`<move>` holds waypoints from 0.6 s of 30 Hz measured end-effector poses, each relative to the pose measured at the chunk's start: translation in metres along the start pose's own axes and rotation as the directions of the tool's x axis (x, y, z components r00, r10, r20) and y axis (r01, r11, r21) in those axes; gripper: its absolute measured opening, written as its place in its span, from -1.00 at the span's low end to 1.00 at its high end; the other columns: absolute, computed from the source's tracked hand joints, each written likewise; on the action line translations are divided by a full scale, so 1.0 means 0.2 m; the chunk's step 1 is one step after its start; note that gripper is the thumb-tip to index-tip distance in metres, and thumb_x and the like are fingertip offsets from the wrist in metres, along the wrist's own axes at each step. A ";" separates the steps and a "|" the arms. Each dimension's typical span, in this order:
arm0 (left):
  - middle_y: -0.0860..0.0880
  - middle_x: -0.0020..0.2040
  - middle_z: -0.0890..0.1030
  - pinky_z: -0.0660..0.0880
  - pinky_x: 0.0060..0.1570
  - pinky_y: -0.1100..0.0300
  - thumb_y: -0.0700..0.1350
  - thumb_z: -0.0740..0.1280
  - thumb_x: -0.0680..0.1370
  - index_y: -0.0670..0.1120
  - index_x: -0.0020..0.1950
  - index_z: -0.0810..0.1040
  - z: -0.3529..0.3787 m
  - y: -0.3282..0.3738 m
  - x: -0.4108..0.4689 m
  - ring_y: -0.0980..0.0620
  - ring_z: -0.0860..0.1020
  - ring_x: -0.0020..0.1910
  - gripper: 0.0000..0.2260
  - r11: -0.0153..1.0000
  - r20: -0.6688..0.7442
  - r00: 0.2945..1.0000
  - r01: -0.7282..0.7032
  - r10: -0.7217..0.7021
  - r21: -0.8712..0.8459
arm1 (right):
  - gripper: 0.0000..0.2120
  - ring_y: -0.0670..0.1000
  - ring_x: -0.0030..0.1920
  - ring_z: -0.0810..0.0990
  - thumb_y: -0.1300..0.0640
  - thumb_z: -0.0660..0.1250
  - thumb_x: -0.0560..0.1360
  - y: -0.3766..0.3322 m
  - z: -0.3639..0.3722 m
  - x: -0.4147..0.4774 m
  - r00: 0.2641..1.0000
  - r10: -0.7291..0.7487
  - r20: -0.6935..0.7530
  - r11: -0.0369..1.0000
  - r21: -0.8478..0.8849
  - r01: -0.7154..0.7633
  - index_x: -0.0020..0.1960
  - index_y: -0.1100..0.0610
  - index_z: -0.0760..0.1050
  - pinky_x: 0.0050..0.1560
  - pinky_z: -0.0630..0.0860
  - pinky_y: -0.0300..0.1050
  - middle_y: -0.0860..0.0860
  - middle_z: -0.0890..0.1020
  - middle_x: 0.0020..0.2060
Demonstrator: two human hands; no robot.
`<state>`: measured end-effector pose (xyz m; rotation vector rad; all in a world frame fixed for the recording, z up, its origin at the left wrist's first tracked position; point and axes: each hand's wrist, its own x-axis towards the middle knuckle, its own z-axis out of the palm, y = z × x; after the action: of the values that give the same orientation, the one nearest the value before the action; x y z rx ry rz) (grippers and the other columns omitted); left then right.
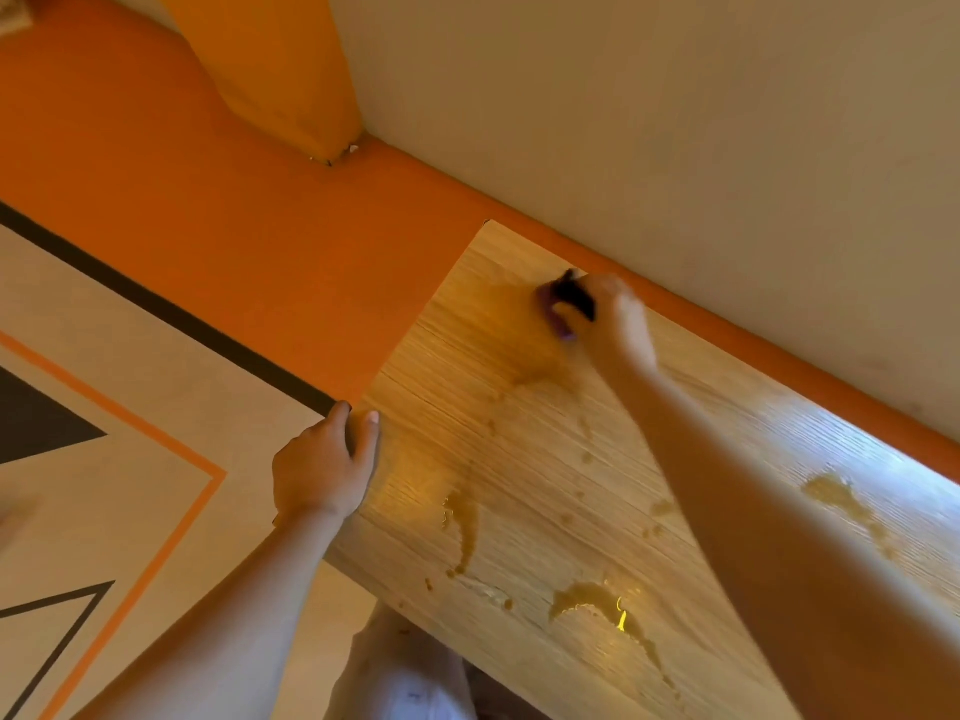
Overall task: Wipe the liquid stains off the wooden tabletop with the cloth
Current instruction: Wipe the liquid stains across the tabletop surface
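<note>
**Wiping far corner, most of the spill still ahead**

My right hand (pixel 605 317) is up near the top centre of the frame, fingers bunched tight around the cloth (pixel 569 304), a dark wad w/ a purplish edge, pressed flat on the tabletop (pixel 467 387) close to its far edge. It's blurred, so I can't tell the exact finger layout. My left hand (pixel 324 462) grips the table's left edge, thumb on top, fingers curled under, steadying.

Step, as I read it: scrubbing the faint smear by the cloth. Not far along. Amber puddles (pixel 587 597) sit lower centre, a streak (pixel 462 517) left of them, another patch (pixel 831 491) at right beyond my forearm, plus small drops btw.

Next move prob. needs a long pull back toward me, cloth opened wider to soak rather than spread.

Surface: pale wood grain, glossy, glare at right. Room: orange floor strip (pixel 208 226) upper left, beige wall (pixel 675 122) upper right, patterned floor at left.
</note>
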<state>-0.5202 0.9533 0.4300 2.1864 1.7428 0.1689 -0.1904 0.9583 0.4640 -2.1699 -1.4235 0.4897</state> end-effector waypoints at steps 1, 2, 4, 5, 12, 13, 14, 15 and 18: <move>0.09 -0.49 0.36 0.20 -0.49 0.28 0.23 -0.03 0.58 0.02 -0.19 0.33 0.00 0.00 0.00 0.06 0.36 -0.53 -0.64 1.000 0.005 1.000 -0.001 0.001 -0.004 | -0.75 0.06 0.05 0.52 0.14 0.35 0.49 0.07 -0.06 0.04 0.997 0.052 -0.056 0.999 -0.007 -0.053 0.16 0.16 0.51 0.07 0.49 -0.08 0.07 0.54 0.06; 0.09 -0.49 0.36 0.18 -0.49 0.28 0.23 -0.03 0.58 0.02 -0.19 0.33 0.00 0.00 0.00 0.06 0.35 -0.53 -0.64 1.000 0.008 1.000 -0.002 0.002 -0.009 | -0.74 0.09 0.05 0.52 0.15 0.35 0.50 0.14 -0.10 0.06 0.990 0.098 -0.101 0.995 -0.009 -0.099 0.16 0.18 0.51 0.06 0.48 -0.09 0.09 0.55 0.06; 0.09 -0.49 0.38 0.18 -0.49 0.28 0.23 -0.03 0.59 0.01 -0.19 0.34 -0.01 0.00 0.00 0.06 0.36 -0.53 -0.63 1.000 0.008 1.000 -0.002 0.002 -0.019 | -0.74 0.09 0.03 0.52 0.14 0.34 0.50 0.22 -0.16 0.06 0.969 0.181 -0.167 0.983 0.002 -0.184 0.15 0.21 0.51 -0.01 0.43 -0.14 0.11 0.55 0.05; 0.08 -0.48 0.39 0.18 -0.49 0.27 0.23 -0.03 0.60 0.01 -0.19 0.35 -0.01 0.00 0.00 0.07 0.37 -0.53 -0.63 1.000 0.009 1.000 -0.004 0.004 -0.021 | -0.74 0.09 0.03 0.52 0.14 0.34 0.50 0.24 -0.16 0.05 0.955 0.219 -0.198 0.975 0.022 -0.219 0.15 0.22 0.51 -0.02 0.43 -0.15 0.10 0.55 0.04; 0.08 -0.49 0.38 0.15 -0.48 0.28 0.18 0.04 0.60 0.01 -0.20 0.34 -0.02 0.01 0.00 0.10 0.34 -0.53 -0.69 1.000 0.012 1.000 0.001 -0.001 -0.021 | -0.78 0.08 0.02 0.52 0.20 0.35 0.48 -0.04 0.05 -0.26 0.987 0.097 -0.126 0.995 0.009 -0.096 0.12 0.18 0.53 0.01 0.45 -0.12 0.08 0.56 0.01; 0.08 -0.49 0.38 0.15 -0.48 0.28 0.18 0.05 0.60 0.01 -0.19 0.34 -0.02 0.01 0.00 0.10 0.35 -0.52 -0.70 1.000 0.015 1.000 0.006 -0.006 -0.015 | -0.78 0.07 0.02 0.51 0.19 0.36 0.47 -0.11 0.10 -0.32 0.997 0.037 -0.070 0.999 0.025 -0.036 0.10 0.17 0.54 0.03 0.46 -0.10 0.08 0.57 0.00; 0.08 -0.49 0.39 0.16 -0.49 0.28 0.18 0.05 0.60 0.01 -0.18 0.35 -0.02 0.01 0.00 0.09 0.36 -0.52 -0.70 1.000 0.020 1.000 0.009 -0.009 -0.005 | -0.79 0.05 0.03 0.51 0.18 0.37 0.46 -0.19 0.15 -0.39 1.000 -0.026 -0.011 0.998 0.052 0.026 0.09 0.17 0.55 0.05 0.46 -0.09 0.07 0.57 -0.01; 0.08 -0.49 0.39 0.18 -0.50 0.28 0.19 0.04 0.60 0.02 -0.18 0.35 -0.01 0.01 0.00 0.09 0.36 -0.53 -0.69 1.000 0.023 1.000 0.010 -0.010 0.006 | -0.79 0.05 0.03 0.51 0.16 0.37 0.47 -0.26 0.21 -0.45 0.995 -0.089 0.052 0.993 0.084 0.085 0.08 0.17 0.55 0.06 0.47 -0.11 0.06 0.58 -0.01; 0.07 -0.49 0.40 0.22 -0.52 0.27 0.21 0.01 0.60 0.02 -0.18 0.36 0.00 0.00 0.00 0.08 0.39 -0.54 -0.66 1.000 0.018 1.000 0.005 -0.006 0.021 | -0.75 0.08 0.01 0.52 0.17 0.39 0.45 -0.36 0.29 -0.55 0.953 -0.252 0.168 0.966 0.106 0.237 0.12 0.19 0.55 0.01 0.53 -0.08 0.08 0.60 -0.03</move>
<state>-0.5198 0.9536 0.4312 2.1904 1.7482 0.1302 -0.3183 0.8933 0.4613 -1.8878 -1.7090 0.6544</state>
